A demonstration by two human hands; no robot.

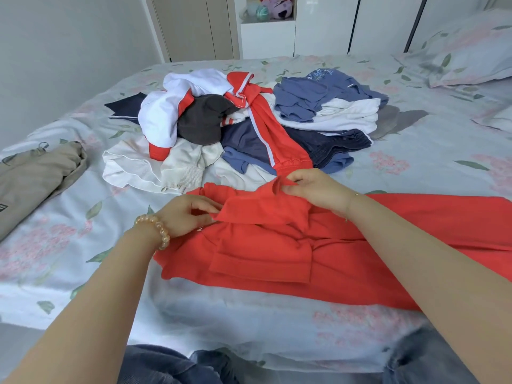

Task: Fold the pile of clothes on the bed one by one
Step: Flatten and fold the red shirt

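While the red garment (pixel 346 261) lay spread across the near edge of the bed (pixel 249 322), one end of it was doubled back over the rest, and both hands worked that folded flap. The left hand (pixel 185 214), wearing a bead bracelet (pixel 153 230), pinched the flap's near left corner between thumb and fingertips. The right hand (pixel 318 189) pinched the far corner by the gathered cuff. The hands stood apart, one at each corner, with the flap lifted slightly between them.

To do this fold well, it seemed best to draw the two corners apart until the flap was taut, line its edges up with the layer beneath, and lay it down flat. The cloth under the flap showed wrinkles, so a smoothing pass outward from the middle would probably help before any further fold. The long part trailing off to the right looked like it would need bringing in next.

Beyond the hands, the pile of clothes (pixel 243 123) waited unfolded in the middle of the bed, just past the red piece. A beige garment (pixel 36 178) lay well to the left, and a pillow (pixel 465 48) at the far right.
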